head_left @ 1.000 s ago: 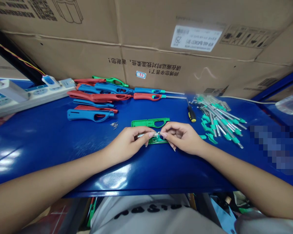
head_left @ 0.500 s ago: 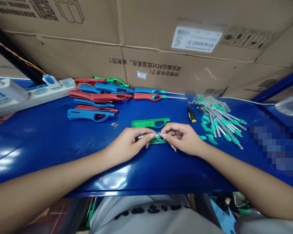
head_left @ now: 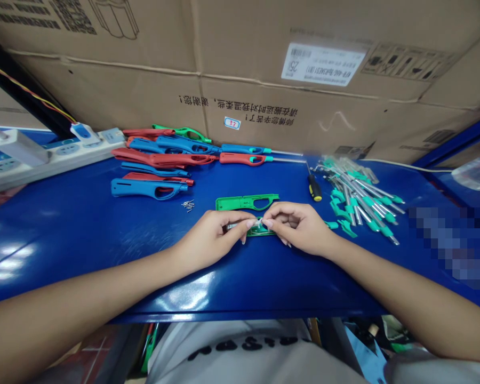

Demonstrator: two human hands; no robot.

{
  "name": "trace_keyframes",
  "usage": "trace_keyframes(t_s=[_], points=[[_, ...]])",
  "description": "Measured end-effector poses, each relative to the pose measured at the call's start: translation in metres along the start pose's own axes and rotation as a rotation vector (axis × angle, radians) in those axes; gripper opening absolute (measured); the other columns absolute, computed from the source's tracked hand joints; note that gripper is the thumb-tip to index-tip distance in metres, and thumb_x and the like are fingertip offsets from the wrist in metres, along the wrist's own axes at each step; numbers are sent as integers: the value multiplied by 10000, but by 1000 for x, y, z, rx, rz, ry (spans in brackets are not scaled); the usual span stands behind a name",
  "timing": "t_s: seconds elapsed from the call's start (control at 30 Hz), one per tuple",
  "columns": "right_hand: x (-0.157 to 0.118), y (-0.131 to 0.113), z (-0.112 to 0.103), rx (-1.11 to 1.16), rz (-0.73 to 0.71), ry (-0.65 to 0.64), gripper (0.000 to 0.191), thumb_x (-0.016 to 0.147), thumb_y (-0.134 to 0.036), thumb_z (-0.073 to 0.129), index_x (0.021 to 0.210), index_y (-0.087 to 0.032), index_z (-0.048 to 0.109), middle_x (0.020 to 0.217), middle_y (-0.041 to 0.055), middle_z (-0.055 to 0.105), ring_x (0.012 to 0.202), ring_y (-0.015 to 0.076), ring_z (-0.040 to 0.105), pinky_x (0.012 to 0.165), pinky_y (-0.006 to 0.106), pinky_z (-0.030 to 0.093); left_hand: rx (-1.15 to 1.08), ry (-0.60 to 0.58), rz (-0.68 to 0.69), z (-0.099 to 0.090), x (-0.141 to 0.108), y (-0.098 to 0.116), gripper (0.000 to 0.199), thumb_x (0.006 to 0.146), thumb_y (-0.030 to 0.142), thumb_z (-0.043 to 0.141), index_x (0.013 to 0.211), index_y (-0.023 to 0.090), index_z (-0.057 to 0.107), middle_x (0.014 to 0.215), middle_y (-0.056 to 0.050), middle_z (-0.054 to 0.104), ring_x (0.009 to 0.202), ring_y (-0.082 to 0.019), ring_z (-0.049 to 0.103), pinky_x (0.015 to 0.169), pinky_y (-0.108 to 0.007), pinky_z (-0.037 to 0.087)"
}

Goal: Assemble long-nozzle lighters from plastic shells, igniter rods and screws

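Over a green lighter half-shell (head_left: pixel 259 231) both my hands work with fingertips almost meeting. My left hand (head_left: pixel 214 234) is closed in a pinch on a pale, silvery lighter insert (head_left: pixel 230 226), mostly covered by its fingers. My right hand (head_left: pixel 300 226) pinches the small whitish end (head_left: pixel 259 222) of that insert between thumb and index finger; its exact shape is too small to tell. A thin wire shows in the shell. Just behind lies the other green half-shell (head_left: pixel 246 202), inner side up. To the right of my right hand, a teal piece (head_left: pixel 332 225) rests on the table.
Red and blue lighter handles (head_left: pixel 156 157) lie at the left rear, near a power strip (head_left: pixel 64 152). Small screws (head_left: pixel 188 205) form a pile. A black-yellow screwdriver (head_left: pixel 314 188) lies beside metal lighter tubes with teal parts (head_left: pixel 364 200). A cardboard box (head_left: pixel 240 64) stands behind.
My left hand has shifted very slightly to the right, its fingertips nearer the right ones. Otherwise the scene looks the same.
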State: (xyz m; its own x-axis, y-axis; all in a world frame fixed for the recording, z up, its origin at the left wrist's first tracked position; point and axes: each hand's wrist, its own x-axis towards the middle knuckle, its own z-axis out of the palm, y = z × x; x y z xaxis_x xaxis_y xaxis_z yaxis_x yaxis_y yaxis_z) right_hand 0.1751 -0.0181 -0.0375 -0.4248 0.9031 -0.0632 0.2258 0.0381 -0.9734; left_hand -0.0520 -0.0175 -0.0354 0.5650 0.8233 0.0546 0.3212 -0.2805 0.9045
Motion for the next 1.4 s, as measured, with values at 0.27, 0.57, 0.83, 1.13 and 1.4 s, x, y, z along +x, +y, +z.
trace_keyframes(t_s=[0.27, 0.57, 0.83, 1.13, 1.4], points=[[0, 2, 0, 18, -8, -1, 286, 848, -441, 718, 858, -165, 642, 541, -58, 538, 420, 74, 487, 424, 210, 377, -1, 8, 6, 1, 0, -1, 275, 1013, 349, 528, 962, 187, 745, 718, 35, 659, 659, -100, 568, 599, -191, 413], [0, 1, -1, 24, -3, 1, 313, 830, -467, 735, 842, -167, 649, 546, -54, 547, 420, 73, 487, 422, 213, 379, -4, 5, 27, 0, 0, -1, 256, 1017, 327, 531, 985, 192, 746, 727, 39, 677, 676, -97, 600, 630, -187, 429], [0, 0, -2, 7, -5, 2, 320, 823, -472, 739, 840, -162, 659, 549, -47, 564, 421, 74, 493, 426, 212, 382, 12, 1, 10, 0, 0, 0, 274, 1017, 356, 527, 980, 196, 746, 724, 34, 673, 664, -107, 592, 622, -197, 427], [0, 0, -2, -50, 7, 15, 370, 805, -523, 744, 833, -161, 672, 532, -42, 569, 411, 80, 496, 417, 212, 369, 44, -12, 15, 1, 0, 0, 314, 1021, 382, 516, 918, 184, 736, 730, 28, 675, 653, -110, 571, 612, -208, 413], [2, -3, -4, 26, 15, -15, 400, 790, -547, 765, 833, -166, 651, 575, -41, 587, 439, 75, 506, 447, 221, 411, 31, -7, 36, -4, -1, 0, 281, 1007, 378, 547, 1089, 193, 742, 864, -15, 749, 753, -152, 661, 677, -237, 482]])
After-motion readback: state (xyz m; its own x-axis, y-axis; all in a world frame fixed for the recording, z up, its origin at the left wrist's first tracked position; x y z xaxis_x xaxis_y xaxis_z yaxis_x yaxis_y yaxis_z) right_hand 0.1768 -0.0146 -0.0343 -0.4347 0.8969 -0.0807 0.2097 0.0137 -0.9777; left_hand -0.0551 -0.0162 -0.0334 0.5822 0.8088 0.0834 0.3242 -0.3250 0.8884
